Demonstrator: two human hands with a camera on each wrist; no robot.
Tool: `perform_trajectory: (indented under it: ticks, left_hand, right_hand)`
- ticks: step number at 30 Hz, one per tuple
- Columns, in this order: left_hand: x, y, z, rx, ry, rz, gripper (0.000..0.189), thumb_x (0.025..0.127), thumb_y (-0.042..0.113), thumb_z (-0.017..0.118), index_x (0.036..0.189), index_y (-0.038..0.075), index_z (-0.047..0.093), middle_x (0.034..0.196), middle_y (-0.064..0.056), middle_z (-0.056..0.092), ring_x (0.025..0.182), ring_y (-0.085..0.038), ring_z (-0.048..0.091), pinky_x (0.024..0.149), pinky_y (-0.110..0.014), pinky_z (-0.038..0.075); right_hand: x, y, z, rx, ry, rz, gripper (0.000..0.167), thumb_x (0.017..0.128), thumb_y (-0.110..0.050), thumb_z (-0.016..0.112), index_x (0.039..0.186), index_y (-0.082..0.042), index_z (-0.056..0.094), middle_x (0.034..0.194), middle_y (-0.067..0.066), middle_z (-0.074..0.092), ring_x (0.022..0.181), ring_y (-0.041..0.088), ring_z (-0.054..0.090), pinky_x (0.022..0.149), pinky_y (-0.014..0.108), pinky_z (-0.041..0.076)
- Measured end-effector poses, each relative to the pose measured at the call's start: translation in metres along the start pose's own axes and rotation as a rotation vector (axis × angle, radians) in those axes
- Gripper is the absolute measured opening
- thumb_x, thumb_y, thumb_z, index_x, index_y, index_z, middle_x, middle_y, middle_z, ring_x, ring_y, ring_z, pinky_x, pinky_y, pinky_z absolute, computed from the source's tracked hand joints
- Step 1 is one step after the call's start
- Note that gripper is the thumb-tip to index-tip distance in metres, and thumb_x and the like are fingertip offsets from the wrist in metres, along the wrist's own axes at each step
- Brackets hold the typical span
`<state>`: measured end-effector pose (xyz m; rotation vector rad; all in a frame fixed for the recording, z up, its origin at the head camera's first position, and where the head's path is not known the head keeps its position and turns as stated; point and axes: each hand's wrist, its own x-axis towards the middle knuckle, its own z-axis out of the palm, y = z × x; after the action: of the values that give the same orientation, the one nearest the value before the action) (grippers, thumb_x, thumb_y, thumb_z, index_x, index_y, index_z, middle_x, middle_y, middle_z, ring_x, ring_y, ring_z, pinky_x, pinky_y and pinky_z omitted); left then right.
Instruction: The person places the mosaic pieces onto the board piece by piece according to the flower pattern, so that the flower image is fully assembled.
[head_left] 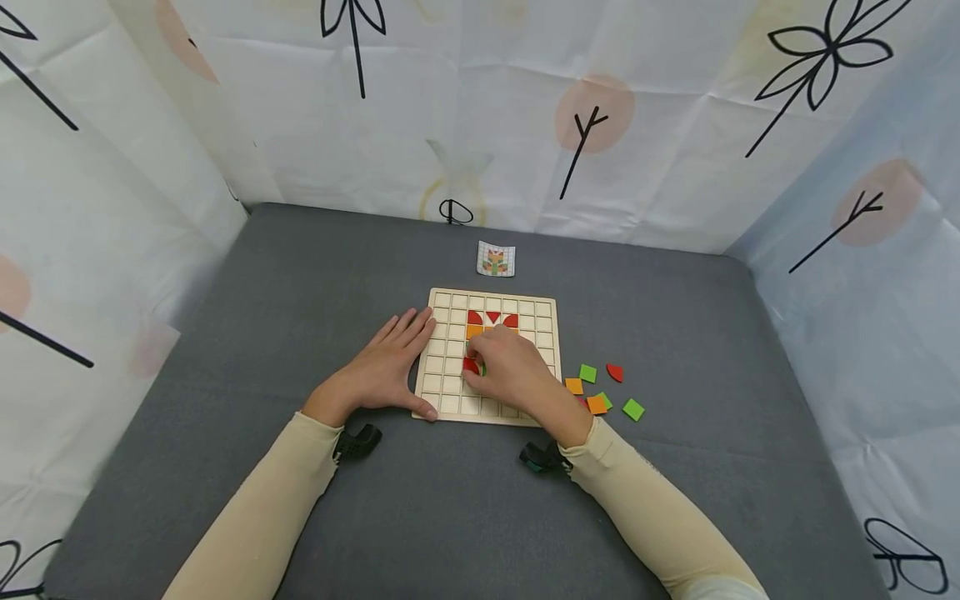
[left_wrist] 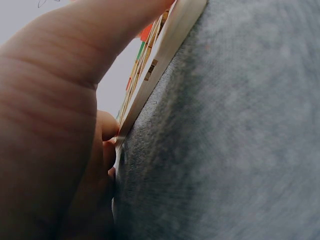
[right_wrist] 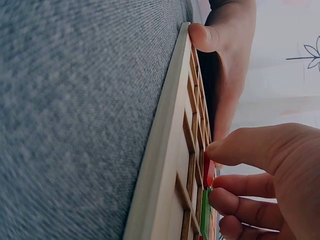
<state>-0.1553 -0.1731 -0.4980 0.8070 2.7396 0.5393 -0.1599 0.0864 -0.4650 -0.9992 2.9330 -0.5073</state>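
A light wooden grid board point(head_left: 451, 386) lies on the grey table. My left hand point(head_left: 386, 364) rests along its left edge, fingers extended and thumb at the near left corner. My right hand point(head_left: 513, 365) is over the board's middle, thumb and fingertips curled about a small red tile point(right_wrist: 208, 170) at the grid cells. A green tile point(right_wrist: 205, 212) sits beside it, under the other fingers. Farther up the grid are red tiles point(head_left: 511, 320) and an orange tile point(head_left: 475, 332). The right hand hides part of the pattern.
Loose green point(head_left: 633, 409), orange point(head_left: 573, 386) and red point(head_left: 615, 372) tiles are scattered right of the board, by the right forearm. A small picture card point(head_left: 496, 259) lies beyond the board. White printed cloth point(head_left: 495, 125) hangs around the table.
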Motion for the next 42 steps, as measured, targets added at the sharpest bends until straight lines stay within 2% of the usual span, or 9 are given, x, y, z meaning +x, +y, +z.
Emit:
perform_trajectory:
  ticks: [9,13,21,32,42]
  left_hand:
    - [0.0001,0.0006,-0.0001,-0.002,0.004,0.001,0.153,0.069,0.083,0.086,0.174,0.002,0.009,0.181,-0.013,0.0,0.166,-0.036,-0.004,0.133,-0.053,-0.001]
    - [-0.0003,0.0015,-0.0008,-0.006,0.003,0.004,0.153,0.069,0.082,0.087,0.174,0.002,0.009,0.181,-0.013,0.0,0.166,-0.036,-0.004,0.133,-0.053,-0.001]
    - [-0.0013,0.0012,-0.0015,-0.011,0.003,0.013,0.154,0.069,0.081,0.087,0.173,0.001,0.007,0.181,-0.015,-0.001,0.166,-0.037,-0.004,0.133,-0.053,-0.001]
    - [-0.001,0.003,-0.0027,-0.006,-0.009,-0.002,0.154,0.069,0.08,0.088,0.174,0.001,0.007,0.181,-0.014,-0.002,0.166,-0.036,-0.005,0.133,-0.051,-0.002]
    - [-0.0004,0.0011,-0.0012,0.002,-0.008,0.005,0.154,0.069,0.081,0.087,0.174,0.002,0.006,0.181,-0.013,-0.003,0.166,-0.035,-0.006,0.133,-0.051,-0.003]
  right_hand:
    - [0.0017,-0.0011,0.0003,-0.021,-0.007,-0.024,0.014,0.094,-0.025,0.083,0.101,-0.014,0.079,0.092,-0.002,0.066,0.087,0.017,0.058,0.07,0.034,0.054]
    - [0.0009,-0.0005,0.0001,-0.029,-0.02,-0.027,0.01,0.094,-0.023,0.082,0.097,-0.014,0.078,0.092,-0.002,0.065,0.087,0.017,0.058,0.069,0.034,0.054]
    - [-0.0007,0.0024,0.0,-0.003,-0.026,-0.022,0.013,0.095,-0.023,0.081,0.103,-0.013,0.08,0.093,-0.001,0.066,0.087,0.017,0.058,0.07,0.034,0.054]
    - [-0.0002,0.0009,-0.0003,0.018,-0.014,-0.037,0.006,0.094,-0.017,0.082,0.098,-0.013,0.08,0.087,-0.002,0.067,0.084,0.018,0.059,0.071,0.034,0.055]
    - [-0.0056,0.0034,-0.0073,0.067,0.003,-0.02,0.013,0.094,-0.016,0.082,0.105,-0.01,0.082,0.093,-0.001,0.07,0.089,0.018,0.061,0.078,0.036,0.056]
